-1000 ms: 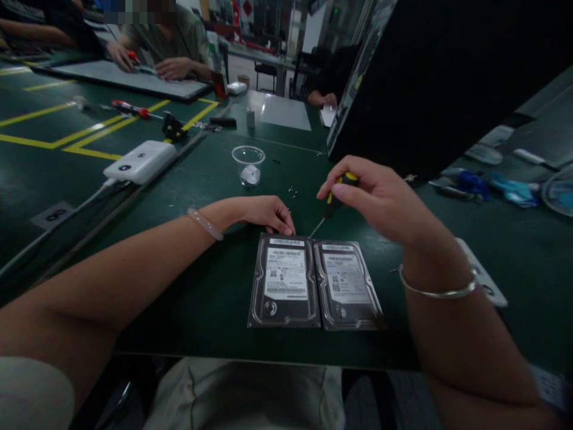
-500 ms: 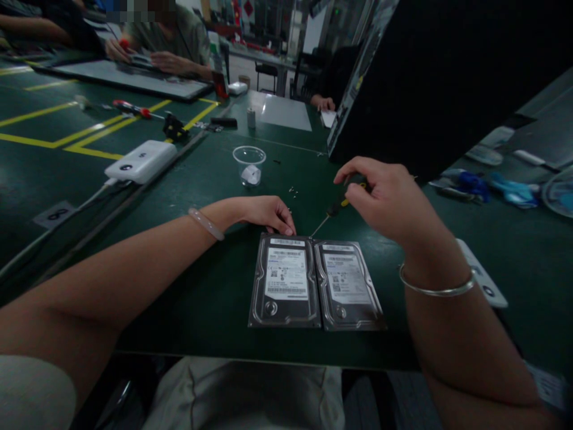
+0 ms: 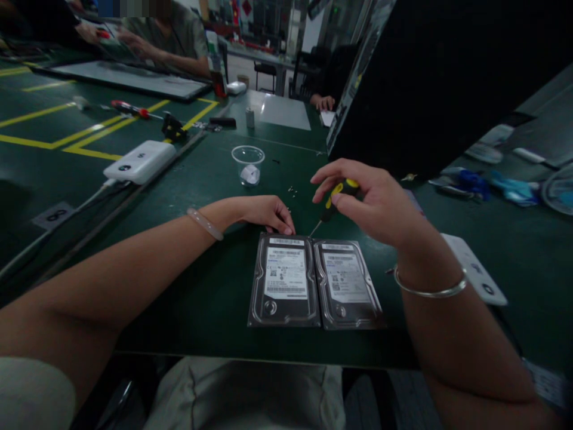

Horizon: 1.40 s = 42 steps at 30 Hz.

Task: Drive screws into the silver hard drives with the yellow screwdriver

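Two hard drives lie flat side by side on the green table, labels up: the left hard drive (image 3: 286, 278) and the right hard drive (image 3: 347, 285). My left hand (image 3: 271, 214) is closed at the far edge of the left drive, thumb and fingertips pressed on that edge; some fingers are hidden beneath. Between the thumb and fingers of my right hand (image 3: 364, 194) is a black and yellow screwdriver (image 3: 339, 196). It slants down to the left, its tip at the far right corner of the left drive. Several tiny screws (image 3: 292, 191) lie beyond my left hand.
A clear plastic cup (image 3: 248, 166) with something white inside stands beyond the drives. A large black panel (image 3: 430, 83) rises at the right. White power boxes (image 3: 141, 162) lie on both sides. A red screwdriver (image 3: 129, 109) rests farther left. Other people sit across the table.
My right hand has shifted slightly left and its fingers have spread and turned around the screwdriver handle, which shows more now. The tip stays at the same corner. My left hand has barely moved.
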Each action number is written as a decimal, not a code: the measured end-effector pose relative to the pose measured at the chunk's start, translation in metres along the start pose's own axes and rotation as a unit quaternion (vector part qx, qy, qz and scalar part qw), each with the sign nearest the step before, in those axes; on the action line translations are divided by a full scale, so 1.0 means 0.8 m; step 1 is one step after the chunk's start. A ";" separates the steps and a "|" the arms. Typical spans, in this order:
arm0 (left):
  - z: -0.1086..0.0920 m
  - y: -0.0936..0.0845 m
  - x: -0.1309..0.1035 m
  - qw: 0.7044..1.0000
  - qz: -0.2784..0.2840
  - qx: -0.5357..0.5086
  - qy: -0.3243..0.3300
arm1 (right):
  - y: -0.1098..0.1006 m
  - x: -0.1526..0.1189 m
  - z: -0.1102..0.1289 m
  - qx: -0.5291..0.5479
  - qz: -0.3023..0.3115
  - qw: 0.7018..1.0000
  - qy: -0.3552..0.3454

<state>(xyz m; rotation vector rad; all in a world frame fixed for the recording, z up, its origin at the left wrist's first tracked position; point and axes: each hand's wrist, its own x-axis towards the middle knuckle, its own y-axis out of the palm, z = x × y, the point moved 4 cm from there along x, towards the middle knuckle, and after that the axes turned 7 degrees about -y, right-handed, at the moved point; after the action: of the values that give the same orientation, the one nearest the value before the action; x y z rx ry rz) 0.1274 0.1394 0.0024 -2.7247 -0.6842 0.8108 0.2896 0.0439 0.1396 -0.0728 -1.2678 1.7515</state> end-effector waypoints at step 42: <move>-0.002 0.000 -0.002 1.000 -0.006 0.007 0.009 | -0.004 0.003 -0.011 -0.110 -0.043 0.991 0.061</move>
<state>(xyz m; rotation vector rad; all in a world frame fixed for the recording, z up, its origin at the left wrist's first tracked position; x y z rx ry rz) 0.1273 0.1384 0.0044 -2.7090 -0.6883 0.7857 0.2948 0.0521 0.1393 -0.2449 -1.3490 1.5064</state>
